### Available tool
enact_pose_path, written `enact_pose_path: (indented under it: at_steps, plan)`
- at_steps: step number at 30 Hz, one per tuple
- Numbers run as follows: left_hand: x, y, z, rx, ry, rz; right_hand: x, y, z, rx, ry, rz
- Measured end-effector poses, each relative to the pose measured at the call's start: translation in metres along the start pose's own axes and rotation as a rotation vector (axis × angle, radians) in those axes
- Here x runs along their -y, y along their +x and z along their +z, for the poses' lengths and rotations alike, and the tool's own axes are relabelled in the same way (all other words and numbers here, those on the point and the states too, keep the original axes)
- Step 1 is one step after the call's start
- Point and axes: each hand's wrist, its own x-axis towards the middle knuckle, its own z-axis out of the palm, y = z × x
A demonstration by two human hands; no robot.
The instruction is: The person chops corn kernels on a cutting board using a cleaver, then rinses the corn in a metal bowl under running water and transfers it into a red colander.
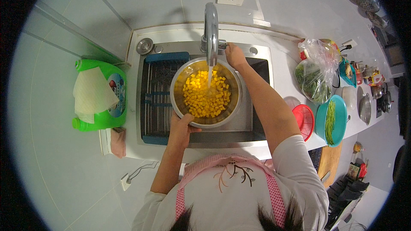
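Note:
My left hand (pixel 182 130) grips the near-left rim of a stainless steel bowl (pixel 237 93), thumb over the edge. Small yellow-orange cubes of a diced vegetable (pixel 205 99) cover much of the bowl's bottom. From the chrome faucet (pixel 212 32) a stream of water (pixel 210 77) runs down into them. My right hand (pixel 235 56) is closed around the end of the faucet's side lever (pixel 222 44). The bowl is held over the stainless steel sink (pixel 269 67), partly covering a drying rack (pixel 157 102) with blue ends on the left.
Left of the sink lies a green detergent jug (pixel 120 115) with a cloth (pixel 93 93) over it. On the right counter are a plastic bag of leafy greens (pixel 314 80), a red basket (pixel 305 122) and a teal basin (pixel 342 118) holding long green stalks (pixel 330 123).

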Motion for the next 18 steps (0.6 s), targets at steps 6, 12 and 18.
enact_pose_path:
  at_steps: [6,12,18]
  plan:
    - [0.0003,0.0,-0.0019,0.03,0.012,-0.01,-0.0011,0.0014,0.0011,0.004,0.0,-0.01]
    - [0.0044,0.0018,-0.0036,0.005,0.012,-0.017,0.0028,-0.0017,-0.0026,0.008,0.004,-0.01]
    - [0.0014,-0.0003,-0.0013,0.022,-0.003,-0.018,0.0033,-0.0024,-0.0039,-0.003,0.014,-0.032]
